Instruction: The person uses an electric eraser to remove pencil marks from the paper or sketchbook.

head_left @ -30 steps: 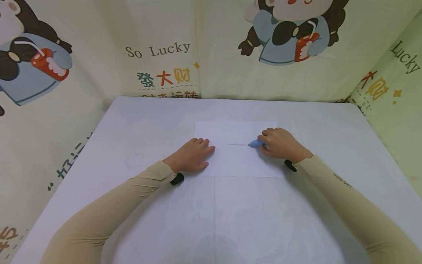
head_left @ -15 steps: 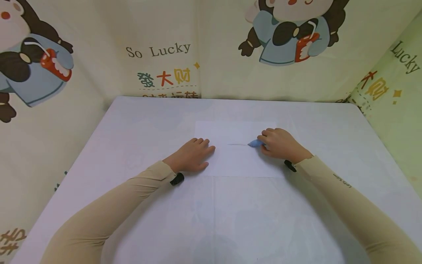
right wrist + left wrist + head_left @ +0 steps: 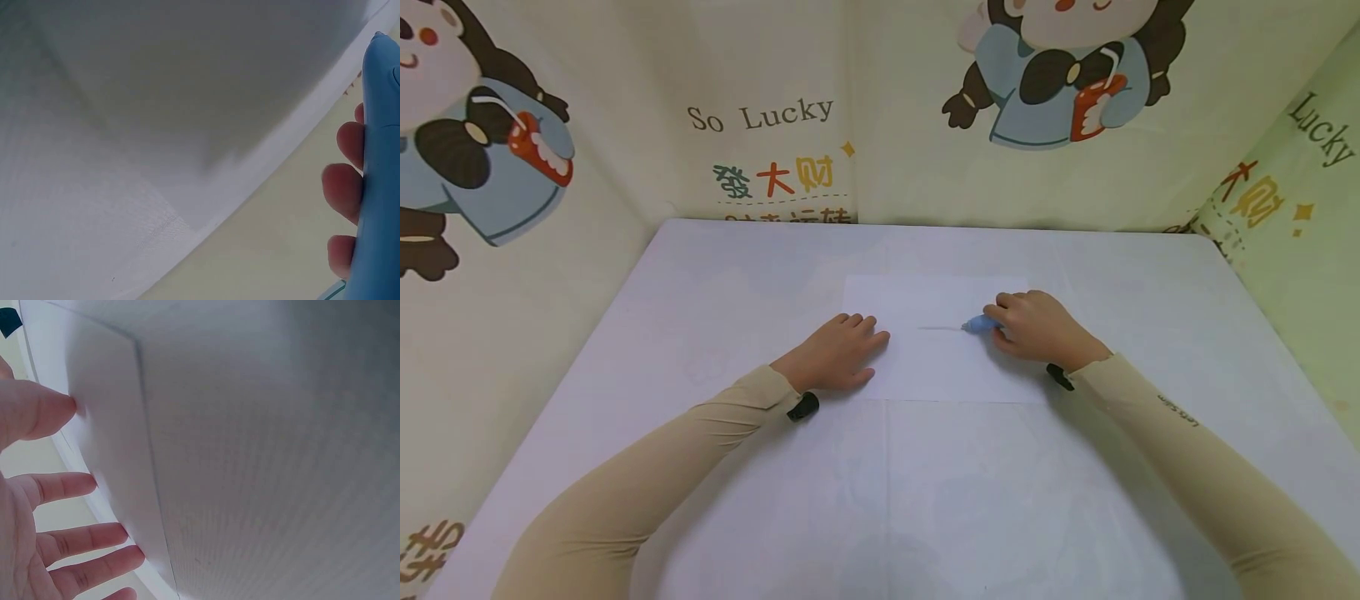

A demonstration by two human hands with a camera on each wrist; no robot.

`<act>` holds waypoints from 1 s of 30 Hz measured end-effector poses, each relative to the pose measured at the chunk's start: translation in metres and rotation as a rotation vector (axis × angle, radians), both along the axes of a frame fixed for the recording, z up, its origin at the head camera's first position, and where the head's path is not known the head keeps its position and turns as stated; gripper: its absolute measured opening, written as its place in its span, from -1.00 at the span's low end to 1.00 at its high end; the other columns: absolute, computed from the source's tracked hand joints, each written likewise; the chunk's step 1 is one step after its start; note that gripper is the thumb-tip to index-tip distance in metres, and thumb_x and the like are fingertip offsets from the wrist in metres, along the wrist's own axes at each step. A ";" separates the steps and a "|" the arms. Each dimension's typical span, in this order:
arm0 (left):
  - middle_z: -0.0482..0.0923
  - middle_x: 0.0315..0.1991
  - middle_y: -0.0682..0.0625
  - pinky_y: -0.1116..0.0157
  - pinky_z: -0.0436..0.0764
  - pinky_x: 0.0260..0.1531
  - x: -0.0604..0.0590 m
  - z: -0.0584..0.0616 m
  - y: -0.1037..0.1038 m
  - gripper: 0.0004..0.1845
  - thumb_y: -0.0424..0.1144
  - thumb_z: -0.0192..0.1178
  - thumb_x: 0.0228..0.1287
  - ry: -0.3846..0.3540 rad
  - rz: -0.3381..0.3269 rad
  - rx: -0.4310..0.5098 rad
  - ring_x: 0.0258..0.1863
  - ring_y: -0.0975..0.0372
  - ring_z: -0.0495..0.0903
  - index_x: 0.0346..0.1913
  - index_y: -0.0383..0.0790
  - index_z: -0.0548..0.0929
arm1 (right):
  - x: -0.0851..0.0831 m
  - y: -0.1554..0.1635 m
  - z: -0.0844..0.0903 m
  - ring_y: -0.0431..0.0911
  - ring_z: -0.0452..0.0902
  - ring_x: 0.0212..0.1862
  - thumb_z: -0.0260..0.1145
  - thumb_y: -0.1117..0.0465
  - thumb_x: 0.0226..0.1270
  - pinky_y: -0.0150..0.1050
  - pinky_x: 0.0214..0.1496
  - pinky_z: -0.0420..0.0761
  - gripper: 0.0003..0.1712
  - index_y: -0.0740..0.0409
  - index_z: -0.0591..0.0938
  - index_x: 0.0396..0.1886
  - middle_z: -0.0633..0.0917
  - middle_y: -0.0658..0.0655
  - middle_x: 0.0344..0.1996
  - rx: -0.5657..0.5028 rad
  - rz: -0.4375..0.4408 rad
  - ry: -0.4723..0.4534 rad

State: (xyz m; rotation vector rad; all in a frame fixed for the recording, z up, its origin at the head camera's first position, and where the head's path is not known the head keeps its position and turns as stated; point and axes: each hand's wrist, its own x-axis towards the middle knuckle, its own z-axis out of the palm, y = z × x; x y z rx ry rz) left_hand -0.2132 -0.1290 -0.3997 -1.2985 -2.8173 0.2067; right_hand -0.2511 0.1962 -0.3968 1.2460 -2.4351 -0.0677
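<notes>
White table (image 3: 715, 275), paper sheet (image 3: 925, 367) flat on it

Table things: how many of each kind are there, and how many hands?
White paper sheet: 1
Small blue plastic pen-like tool: 1
Hands: 2, left hand flat on the sheet's left edge, right hand gripping the tool
Total: 4

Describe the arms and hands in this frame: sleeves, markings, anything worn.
Both arms wear long beige sleeves to the wrist. The right sleeve bears small dark lettering on the forearm, too small to read. A small black piece sits at each cuff: left, right. The left hand and right hand are bare, no gloves; no rings visible.
</notes>
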 end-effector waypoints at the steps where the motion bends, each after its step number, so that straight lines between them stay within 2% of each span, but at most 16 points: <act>1: 0.49 -0.05 -0.12 0.13 0.49 -0.05 0.000 0.000 0.000 -0.57 -0.05 0.10 0.22 0.002 0.001 0.001 -0.12 0.05 0.52 0.10 -0.17 0.42 | 0.000 0.000 0.000 -0.08 0.38 -0.66 0.30 0.27 -0.04 -0.20 -0.60 0.42 -0.85 0.23 0.54 -0.45 0.48 0.11 -0.63 -0.002 -0.005 -0.002; 8: 0.49 -0.06 -0.12 0.13 0.49 -0.05 0.000 -0.002 -0.001 -0.57 -0.05 0.10 0.22 0.018 -0.013 0.007 -0.13 0.06 0.51 0.09 -0.17 0.42 | 0.003 -0.001 -0.001 -0.09 0.30 -0.66 0.25 0.23 -0.01 -0.24 -0.66 0.33 -0.84 0.22 0.50 -0.45 0.42 0.11 -0.62 0.003 -0.063 -0.038; 13: 0.49 -0.09 -0.10 0.15 0.50 -0.08 -0.001 -0.004 -0.002 -0.58 -0.05 0.11 0.20 0.043 -0.028 0.024 -0.15 0.07 0.52 0.07 -0.16 0.42 | 0.005 -0.001 0.000 -0.08 0.30 -0.63 0.30 0.20 0.06 -0.24 -0.65 0.33 -0.82 0.21 0.50 -0.44 0.42 0.11 -0.61 0.018 -0.098 -0.064; 21: 0.49 -0.09 -0.10 0.13 0.50 -0.05 -0.001 -0.004 -0.002 -0.56 -0.03 0.11 0.20 0.041 -0.030 0.018 -0.14 0.07 0.52 0.08 -0.16 0.42 | 0.003 -0.001 -0.002 0.00 0.48 -0.51 0.40 0.31 0.05 -0.17 -0.54 0.48 -0.83 0.25 0.57 -0.40 0.54 0.16 -0.53 0.004 -0.045 -0.022; 25: 0.48 -0.06 -0.11 0.12 0.50 -0.03 -0.002 -0.004 -0.001 -0.56 -0.02 0.10 0.21 0.024 -0.021 0.011 -0.10 0.06 0.52 0.10 -0.16 0.42 | 0.003 -0.001 -0.002 -0.01 0.47 -0.50 0.40 0.33 0.04 -0.19 -0.54 0.45 -0.84 0.24 0.56 -0.43 0.54 0.12 -0.56 0.000 -0.025 0.000; 30: 0.49 -0.06 -0.12 0.13 0.50 -0.02 -0.002 -0.004 -0.001 -0.55 -0.02 0.10 0.22 0.027 -0.024 0.005 -0.10 0.06 0.52 0.10 -0.17 0.42 | 0.002 -0.002 -0.002 -0.03 0.46 -0.49 0.46 0.25 -0.01 -0.23 -0.50 0.40 -0.76 0.23 0.55 -0.44 0.53 0.09 -0.56 0.018 -0.010 0.042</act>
